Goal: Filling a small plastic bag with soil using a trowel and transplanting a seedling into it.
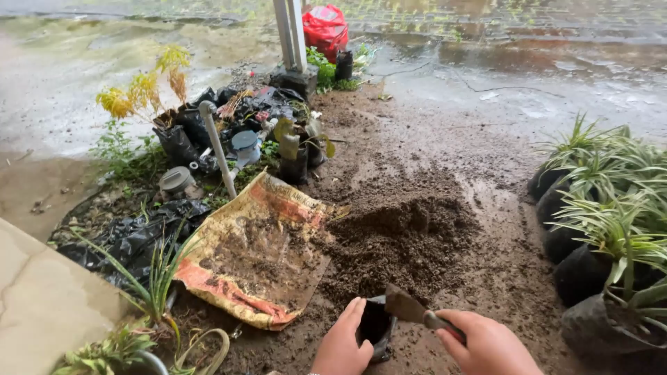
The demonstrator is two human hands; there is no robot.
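Landmark: soil pile [403, 239] on the ground, mid-frame. Left of it a crumpled yellow-red sack [257, 253] is spread flat, dusted with soil. Beyond the sack, a white pipe [217, 147] stands tilted among black bags, small pots and a yellowed plant [142, 87]. Far behind the pile, a red bag [325, 29] is seen beside a post. Right of the pile, a row of black grow bags with striped-leaf plants [611, 215] is lined up; at least four bags are counted, exact number cannot be told. Nothing is placed between the pile and the hands.

Just in front of the pile, one small black nursery bag [375, 325] is held open at its rim by the left hand [342, 344], fingers clasped on the edge. One trowel [410, 309] is gripped by its handle in the right hand [486, 344], fist closed; the blade is positioned over the bag mouth, tilted, touching or just above it, which cannot be told.
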